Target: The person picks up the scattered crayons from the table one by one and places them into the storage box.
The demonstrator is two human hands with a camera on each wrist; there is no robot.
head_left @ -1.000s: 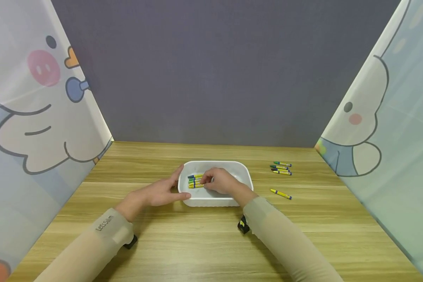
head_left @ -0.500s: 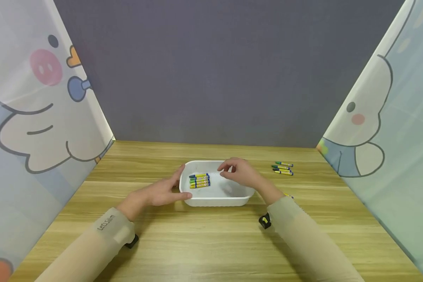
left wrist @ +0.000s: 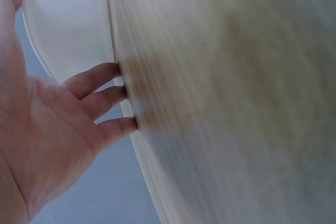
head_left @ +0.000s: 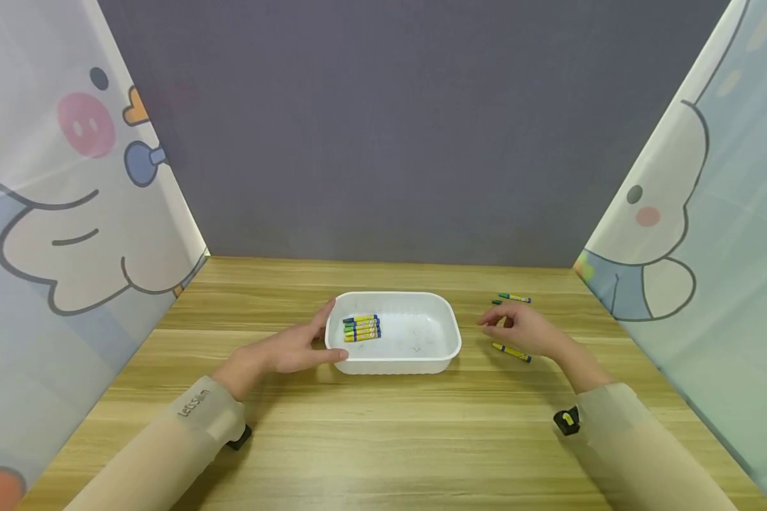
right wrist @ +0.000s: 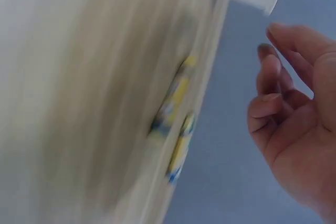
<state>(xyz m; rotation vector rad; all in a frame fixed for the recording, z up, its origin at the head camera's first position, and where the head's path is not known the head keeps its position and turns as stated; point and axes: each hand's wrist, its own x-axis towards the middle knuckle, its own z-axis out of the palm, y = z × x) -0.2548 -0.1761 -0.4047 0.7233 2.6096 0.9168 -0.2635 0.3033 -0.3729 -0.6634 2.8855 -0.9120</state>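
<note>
A white plastic tub [head_left: 434, 353] sits mid-table with several yellow-wrapped crayons [head_left: 361, 328] lying side by side at its left end. My left hand [head_left: 294, 348] rests open against the tub's left wall [left wrist: 68, 24], thumb along the front corner. My right hand [head_left: 518, 326] hovers empty, fingers loosely curled, over loose crayons to the right of the tub. One crayon [head_left: 511, 352] lies just below that hand, another [head_left: 514, 297] beyond it. The right wrist view shows blurred crayons [right wrist: 176, 114] and my relaxed fingers [right wrist: 273, 93].
The wooden table [head_left: 383, 440] is walled by a grey back panel [head_left: 396, 128] and cartoon-printed curtains on the left [head_left: 57, 213] and right [head_left: 709, 213]. Bare wood stretches in front of the tub.
My right hand let go of the crayons in the tub, lifted out and swung right to the loose crayons on the table. The left hand stayed on the tub.
</note>
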